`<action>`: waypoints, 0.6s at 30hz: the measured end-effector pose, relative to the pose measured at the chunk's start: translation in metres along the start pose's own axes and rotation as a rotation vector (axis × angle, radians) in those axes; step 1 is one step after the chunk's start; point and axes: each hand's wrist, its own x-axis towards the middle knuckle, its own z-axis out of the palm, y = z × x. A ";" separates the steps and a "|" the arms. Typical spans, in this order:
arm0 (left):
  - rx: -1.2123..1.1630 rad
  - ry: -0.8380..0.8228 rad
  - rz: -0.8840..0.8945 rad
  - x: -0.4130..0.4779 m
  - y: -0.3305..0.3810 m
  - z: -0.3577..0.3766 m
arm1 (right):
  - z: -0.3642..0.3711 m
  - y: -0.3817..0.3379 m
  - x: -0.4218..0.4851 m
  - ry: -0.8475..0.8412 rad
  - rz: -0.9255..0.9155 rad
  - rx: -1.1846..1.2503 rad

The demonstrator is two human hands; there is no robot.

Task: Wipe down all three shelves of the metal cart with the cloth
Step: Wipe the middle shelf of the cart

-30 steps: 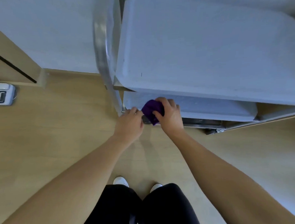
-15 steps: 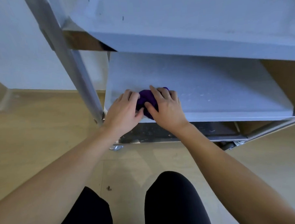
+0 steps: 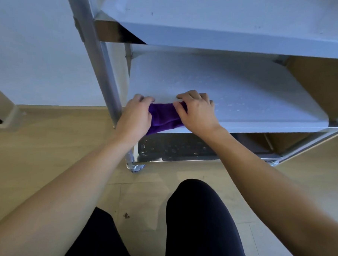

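Gripping the cloth [image 3: 163,116], left hand [image 3: 133,117] and right hand [image 3: 197,113] cover its ends (top shelf [image 3: 217,19] cut off)

The purple cloth [image 3: 164,116] lies at the front-left edge of the cart's middle shelf [image 3: 240,97].

Hands have pulled apart: left hand [image 3: 133,117] and right hand [image 3: 197,112] were touching over the cloth half a second ago, now there's a gap between them. Cloth [image 3: 164,116] was a bunched wad mostly hidden under them, now drawn out wider, each hand gripping one end. Its near corner now hangs over the front edge of the middle shelf [image 3: 240,97]. Camera has dropped lower since a second ago, so more of the bottom shelf [image 3: 175,149] shows.
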 end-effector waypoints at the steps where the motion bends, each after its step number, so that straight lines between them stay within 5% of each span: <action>1: 0.042 0.009 0.022 -0.009 0.000 0.005 | 0.001 -0.006 -0.001 -0.001 -0.018 -0.010; 8: 0.164 0.109 0.046 -0.059 -0.017 0.025 | 0.021 -0.043 -0.017 -0.299 -0.019 -0.098; 18: 0.233 0.042 0.051 -0.065 -0.022 0.023 | 0.041 -0.025 0.029 -0.400 0.051 -0.126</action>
